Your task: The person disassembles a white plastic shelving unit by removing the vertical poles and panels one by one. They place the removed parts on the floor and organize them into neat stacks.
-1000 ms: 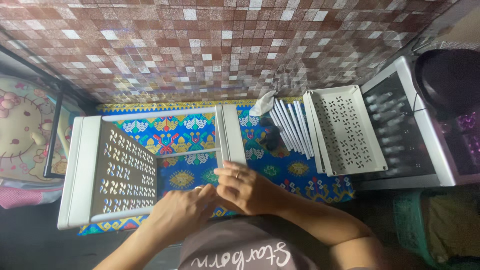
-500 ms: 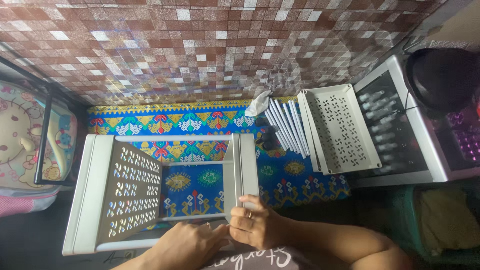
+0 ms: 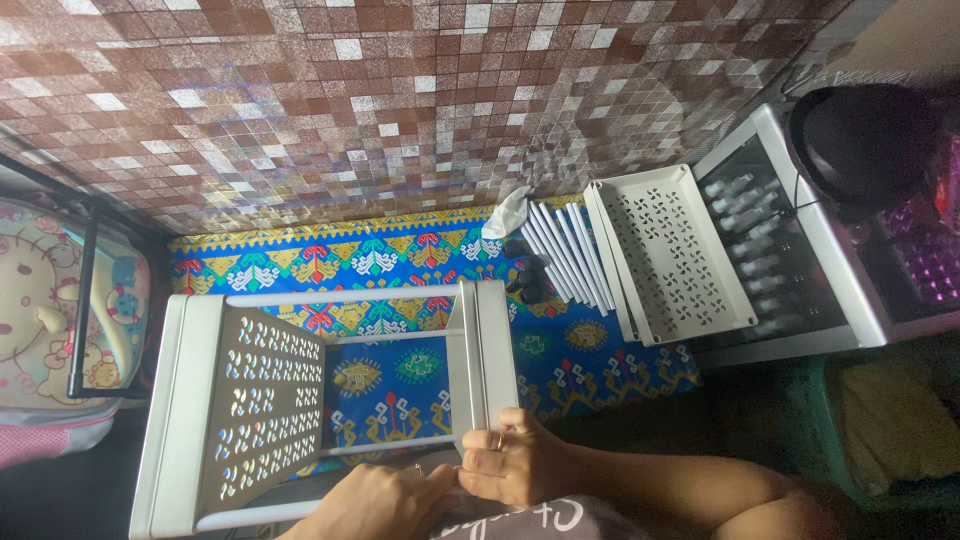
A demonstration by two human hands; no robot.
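Observation:
A white plastic shelf rack [image 3: 190, 400] lies on its side on a patterned blue mat [image 3: 400, 255], with two perforated trays joined by white poles. My right hand [image 3: 510, 465] grips the near corner of the right tray [image 3: 490, 350]. My left hand [image 3: 375, 500] is closed against the same corner from the left, around the near pole's end [image 3: 400, 445]. The fingertips of both hands meet there, so the joint itself is hidden.
A bundle of loose white poles [image 3: 565, 250] and small dark parts [image 3: 527, 280] lie on the mat. Two spare perforated trays [image 3: 670, 250] lean at the right beside a grey appliance [image 3: 800, 230]. A mosaic tiled floor [image 3: 400, 100] lies beyond. A cartoon cushion [image 3: 50, 310] is at left.
The rack has shifted toward me and lower in view as my head tilted. Both hands stayed together at its near right corner.

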